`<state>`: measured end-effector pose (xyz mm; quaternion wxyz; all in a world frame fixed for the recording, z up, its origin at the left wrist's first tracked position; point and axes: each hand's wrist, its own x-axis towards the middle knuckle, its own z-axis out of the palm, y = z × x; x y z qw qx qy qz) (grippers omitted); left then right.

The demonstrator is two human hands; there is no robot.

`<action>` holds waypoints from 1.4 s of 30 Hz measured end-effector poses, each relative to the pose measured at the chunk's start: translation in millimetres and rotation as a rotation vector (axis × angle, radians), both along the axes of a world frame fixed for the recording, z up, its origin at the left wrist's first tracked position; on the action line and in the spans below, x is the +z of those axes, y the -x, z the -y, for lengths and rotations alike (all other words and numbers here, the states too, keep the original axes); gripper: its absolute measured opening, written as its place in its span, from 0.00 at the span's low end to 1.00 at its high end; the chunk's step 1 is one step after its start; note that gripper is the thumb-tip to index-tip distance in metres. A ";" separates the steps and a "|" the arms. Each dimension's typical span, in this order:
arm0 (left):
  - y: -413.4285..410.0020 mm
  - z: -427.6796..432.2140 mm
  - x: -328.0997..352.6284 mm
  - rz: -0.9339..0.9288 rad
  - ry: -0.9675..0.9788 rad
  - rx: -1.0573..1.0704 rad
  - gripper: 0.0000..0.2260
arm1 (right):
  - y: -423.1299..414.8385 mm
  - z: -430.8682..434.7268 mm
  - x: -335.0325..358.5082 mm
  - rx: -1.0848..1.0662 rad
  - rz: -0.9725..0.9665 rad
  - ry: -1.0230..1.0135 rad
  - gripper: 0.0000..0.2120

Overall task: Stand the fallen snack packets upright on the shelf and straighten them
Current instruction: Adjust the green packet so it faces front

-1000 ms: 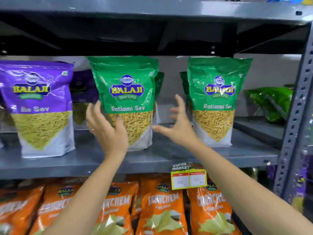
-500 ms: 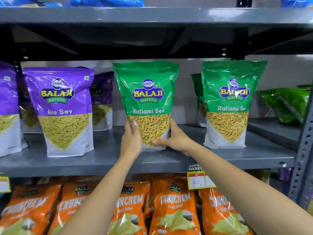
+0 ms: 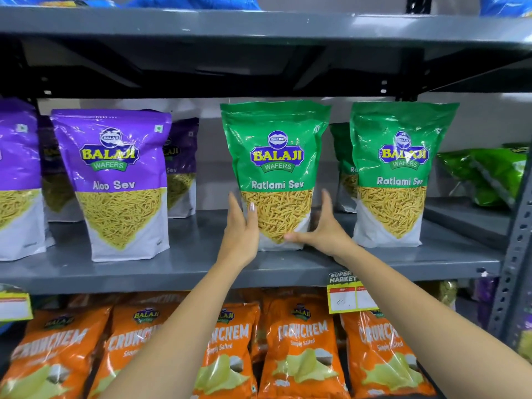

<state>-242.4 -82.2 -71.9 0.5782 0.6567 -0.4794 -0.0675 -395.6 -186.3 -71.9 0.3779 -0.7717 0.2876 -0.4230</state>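
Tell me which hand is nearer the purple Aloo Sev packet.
Left. The left hand grips the middle Ratlami Sev packet on the side facing the Aloo Sev packet; the right hand holds its far side.

Both forearms bare right up to the frame edge, no sleeve or cuff visible on either side. Left hand: slim, long straight fingers, thumbnail is long, rounded and glossy with a pale polish. Any ring on it can't be made out from this angle. Right hand: same slender build, nails mostly turned away from the camera, so polish there can't be confirmed. Wrists carry no watch, band or bracelet that shows. Forearms narrow and smooth, widening toward the lower corners of the head view because of the wide-angle lens.
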 end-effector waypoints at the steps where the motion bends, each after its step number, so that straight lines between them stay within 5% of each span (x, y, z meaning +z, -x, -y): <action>1: -1.1 -6.4 0.5 0.029 0.053 0.046 0.29 | 1.0 -5.8 2.1 -0.069 0.074 0.055 0.66; 6: -38.3 -64.8 7.8 0.249 0.530 0.208 0.21 | -14.5 -52.1 16.9 -0.237 0.466 0.461 0.44; 11: -135.0 -123.7 18.7 0.319 0.720 0.545 0.18 | -106.3 -108.4 26.2 -0.112 0.360 0.562 0.23; 14: -197.3 -139.7 12.5 0.191 0.517 0.583 0.25 | -166.6 -126.8 15.2 0.042 0.112 0.362 0.33; 18: -223.9 -151.2 3.7 -0.020 0.229 0.246 0.27 | -219.9 -137.2 5.1 0.236 -0.161 0.024 0.53; 25: -220.4 -153.0 -8.4 0.134 -0.089 0.121 0.35 | -235.4 -139.8 1.3 0.193 -0.082 -0.009 0.41; 35: -221.0 -149.2 -12.6 0.223 -0.105 0.084 0.35 | -225.3 -135.6 -4.1 0.140 -0.129 -0.010 0.56; 42: -221.3 -149.6 -13.5 0.242 -0.096 0.081 0.35 | -224.7 -135.2 -5.1 0.136 -0.137 0.011 0.48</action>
